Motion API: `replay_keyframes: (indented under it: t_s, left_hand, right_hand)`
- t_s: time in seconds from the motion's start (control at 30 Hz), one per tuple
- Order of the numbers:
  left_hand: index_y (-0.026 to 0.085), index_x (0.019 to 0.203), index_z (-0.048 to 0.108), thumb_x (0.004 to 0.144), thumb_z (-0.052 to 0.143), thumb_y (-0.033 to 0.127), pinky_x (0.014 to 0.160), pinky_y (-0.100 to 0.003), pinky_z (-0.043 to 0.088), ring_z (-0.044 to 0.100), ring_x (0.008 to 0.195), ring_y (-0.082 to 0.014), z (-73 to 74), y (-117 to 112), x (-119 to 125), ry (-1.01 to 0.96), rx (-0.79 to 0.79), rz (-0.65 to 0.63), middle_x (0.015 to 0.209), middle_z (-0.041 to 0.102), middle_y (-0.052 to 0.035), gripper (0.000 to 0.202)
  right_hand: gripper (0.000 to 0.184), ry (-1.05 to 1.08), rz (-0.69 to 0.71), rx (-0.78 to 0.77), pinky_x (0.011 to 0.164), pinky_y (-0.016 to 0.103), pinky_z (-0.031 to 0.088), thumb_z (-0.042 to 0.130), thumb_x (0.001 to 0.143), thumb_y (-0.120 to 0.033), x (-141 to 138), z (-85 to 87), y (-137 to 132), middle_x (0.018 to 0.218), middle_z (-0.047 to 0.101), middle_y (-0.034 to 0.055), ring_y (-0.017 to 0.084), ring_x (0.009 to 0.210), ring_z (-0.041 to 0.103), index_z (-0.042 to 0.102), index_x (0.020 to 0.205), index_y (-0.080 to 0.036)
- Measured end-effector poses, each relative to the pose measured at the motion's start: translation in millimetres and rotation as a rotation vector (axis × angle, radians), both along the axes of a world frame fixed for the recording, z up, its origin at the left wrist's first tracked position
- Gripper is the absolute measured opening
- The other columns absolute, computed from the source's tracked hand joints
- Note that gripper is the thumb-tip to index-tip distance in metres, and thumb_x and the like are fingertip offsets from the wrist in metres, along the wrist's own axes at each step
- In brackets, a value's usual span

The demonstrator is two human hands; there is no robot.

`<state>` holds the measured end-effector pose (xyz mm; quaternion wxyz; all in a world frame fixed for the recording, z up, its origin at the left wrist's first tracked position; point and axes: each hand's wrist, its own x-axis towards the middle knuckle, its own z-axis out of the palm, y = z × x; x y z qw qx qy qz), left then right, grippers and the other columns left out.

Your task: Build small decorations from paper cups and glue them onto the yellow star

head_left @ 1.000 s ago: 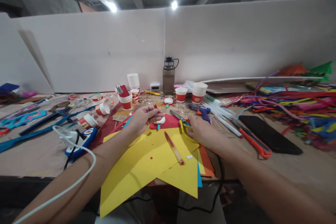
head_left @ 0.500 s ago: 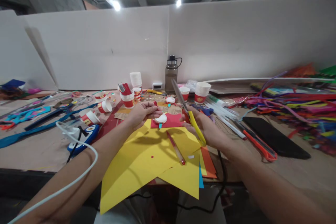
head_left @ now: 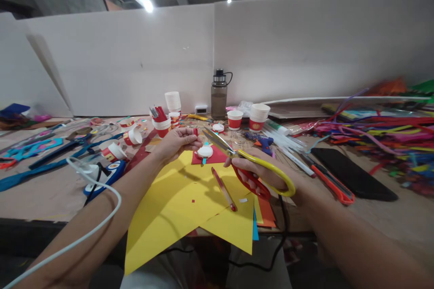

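Note:
Between the thumb and fingers of my left hand (head_left: pixel 178 143) is a small red piece of paper (head_left: pixel 195 131). My right hand (head_left: pixel 261 169) grips scissors (head_left: pixel 249 158) with one yellow and one red handle; their blades point left toward the red piece, slightly parted. Below the hands, a white disc with a blue tab (head_left: pixel 204 151) lies on a red paper sheet (head_left: pixel 217 157). Under that, yellow paper (head_left: pixel 169 216) covers the table's front edge. A red pencil-like stick (head_left: pixel 224 188) and small scraps rest on the yellow paper.
Paper cups (head_left: pixel 234 120) and a water bottle (head_left: pixel 219 95) stand at the back. A blue glue gun (head_left: pixel 262 141), box cutter (head_left: pixel 334 185) and black phone (head_left: pixel 352 174) lie right, beside colourful pipe cleaners (head_left: pixel 383 135). At left are tipped cups (head_left: pixel 132 136) and a white cable (head_left: pixel 117 203).
The scissors have turned from pointing up and away to pointing left, and their blades are near the red piece. My left hand stays almost in place.

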<state>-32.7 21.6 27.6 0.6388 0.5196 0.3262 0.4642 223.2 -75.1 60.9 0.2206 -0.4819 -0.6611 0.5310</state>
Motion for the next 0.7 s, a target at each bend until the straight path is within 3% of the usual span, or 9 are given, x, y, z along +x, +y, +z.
replay_keyframes:
  t_s: [0.7]
  left_hand:
    - [0.011, 0.081, 0.063, 0.066, 0.079, 0.028, 0.063, -0.028, 0.059, 0.069, 0.062, -0.0153, 0.1, -11.5, 10.2, 0.132, 0.113, -0.031, 0.075, 0.072, -0.0073, 0.028]
  right_hand:
    - [0.05, -0.083, 0.045, 0.114, 0.037, 0.021, 0.035, 0.046, 0.087, -0.058, -0.8, -2.8, -0.1, 0.049, 0.052, -0.001, 0.007, 0.037, 0.044, 0.051, 0.059, -0.017]
